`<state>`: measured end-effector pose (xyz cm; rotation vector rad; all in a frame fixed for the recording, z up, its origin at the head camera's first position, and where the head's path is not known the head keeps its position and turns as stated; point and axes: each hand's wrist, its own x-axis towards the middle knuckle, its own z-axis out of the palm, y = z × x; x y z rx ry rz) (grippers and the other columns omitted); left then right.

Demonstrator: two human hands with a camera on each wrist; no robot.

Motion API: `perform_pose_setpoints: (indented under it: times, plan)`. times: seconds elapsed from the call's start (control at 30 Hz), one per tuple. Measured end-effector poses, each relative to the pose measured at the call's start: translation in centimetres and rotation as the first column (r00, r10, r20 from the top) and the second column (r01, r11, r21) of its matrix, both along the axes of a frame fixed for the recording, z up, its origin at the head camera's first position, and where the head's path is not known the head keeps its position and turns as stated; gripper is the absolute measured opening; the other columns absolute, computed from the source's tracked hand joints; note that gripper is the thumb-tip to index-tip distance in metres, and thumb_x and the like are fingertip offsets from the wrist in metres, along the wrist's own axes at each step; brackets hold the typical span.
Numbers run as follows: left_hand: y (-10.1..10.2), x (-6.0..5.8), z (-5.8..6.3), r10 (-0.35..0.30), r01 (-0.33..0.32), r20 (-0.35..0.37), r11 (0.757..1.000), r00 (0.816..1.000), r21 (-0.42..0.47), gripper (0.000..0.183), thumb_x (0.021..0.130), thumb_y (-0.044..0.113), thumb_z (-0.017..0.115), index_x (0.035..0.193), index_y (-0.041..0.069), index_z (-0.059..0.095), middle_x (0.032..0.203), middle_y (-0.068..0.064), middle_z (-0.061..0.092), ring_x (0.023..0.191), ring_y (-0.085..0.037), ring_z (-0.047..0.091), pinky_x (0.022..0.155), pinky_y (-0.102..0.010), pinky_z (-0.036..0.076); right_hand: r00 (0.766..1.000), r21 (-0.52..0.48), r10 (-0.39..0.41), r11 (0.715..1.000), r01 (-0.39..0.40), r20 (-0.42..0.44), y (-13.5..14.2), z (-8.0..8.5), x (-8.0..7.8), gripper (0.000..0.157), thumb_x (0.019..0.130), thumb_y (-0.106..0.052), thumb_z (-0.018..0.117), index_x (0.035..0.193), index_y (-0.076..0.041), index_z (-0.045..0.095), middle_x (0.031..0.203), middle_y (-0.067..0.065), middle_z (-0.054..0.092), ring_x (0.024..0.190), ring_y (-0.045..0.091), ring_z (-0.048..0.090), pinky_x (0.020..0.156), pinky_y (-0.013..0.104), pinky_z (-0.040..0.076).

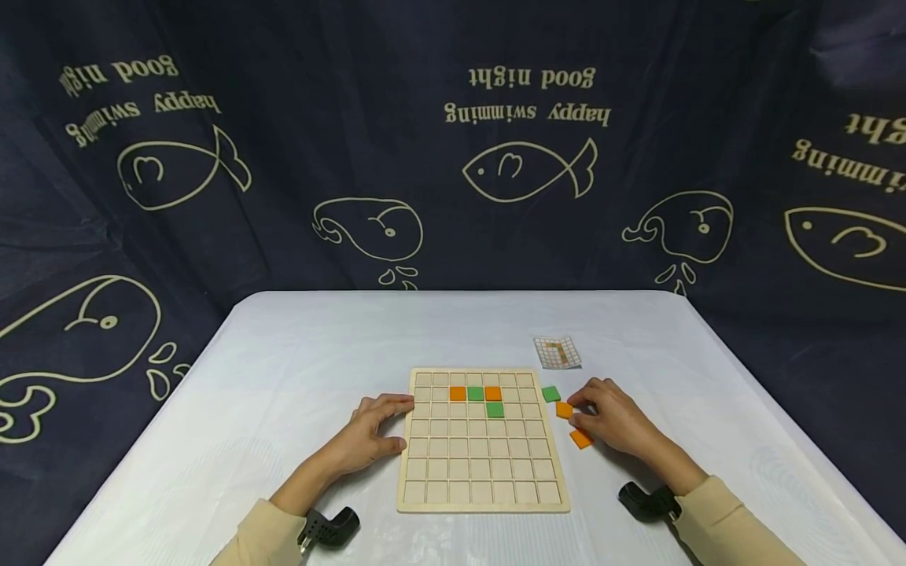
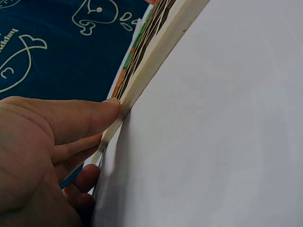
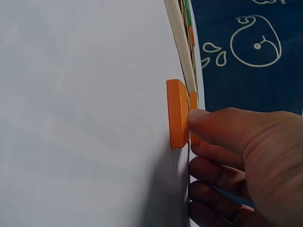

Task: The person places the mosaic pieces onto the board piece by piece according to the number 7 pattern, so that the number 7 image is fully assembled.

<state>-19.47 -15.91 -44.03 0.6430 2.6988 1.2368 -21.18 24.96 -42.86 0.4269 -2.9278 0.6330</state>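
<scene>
Right hand (image 1: 614,415) (lower right of frame) pinches flat orange square tile (image 1: 563,410) at its left; left hand (image 1: 363,440), fingers apart from thumb, touches gridded wooden board (image 1: 480,448).

In the right wrist view, 1 orange tile (image 3: 193,101) is partly hidden.

The grid board (image 1: 480,448) is matt wood, the orange tiles (image 3: 176,113) look smooth, the backdrop (image 1: 396,157) creased cloth, the tabletop (image 1: 311,338) smooth
</scene>
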Motion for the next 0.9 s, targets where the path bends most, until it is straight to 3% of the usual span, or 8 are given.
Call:
perform_pose_setpoints:
  times: [0.5, 0.9]
  plan:
    - [0.0, 0.0, 0.0, 0.007, -0.007, 0.003, 1.0, 1.0, 0.002, 0.056, 0.078, 0.014, 0.072, 0.132, 0.011, 0.055, 0.143, 0.002, 0.045, 0.114, -0.017, 0.034, 0.094, -0.039, 0.025, 1.0, -0.036, -0.003, 0.999, 0.004, 0.005, 0.0, 0.3, -0.1, 0.02, 0.079, -0.021, 0.074, 0.096, -0.01, 0.072, 0.086, -0.003, 0.059, 0.082, 0.012, 0.048, 0.068, 0.026, 0.039]
    - [0.0, 0.0, 0.1, -0.005, 0.005, -0.001, 1.0, 1.0, 0.003, 0.056, 0.079, 0.015, 0.072, 0.132, 0.009, 0.055, 0.143, 0.0, 0.046, 0.114, -0.018, 0.034, 0.093, -0.038, 0.024, 0.999, -0.051, 0.009, 0.999, -0.011, -0.034, -1.1, 1.0, 0.4, 0.021, 0.078, -0.02, 0.075, 0.097, -0.012, 0.072, 0.088, -0.003, 0.06, 0.085, 0.013, 0.051, 0.072, 0.03, 0.042]
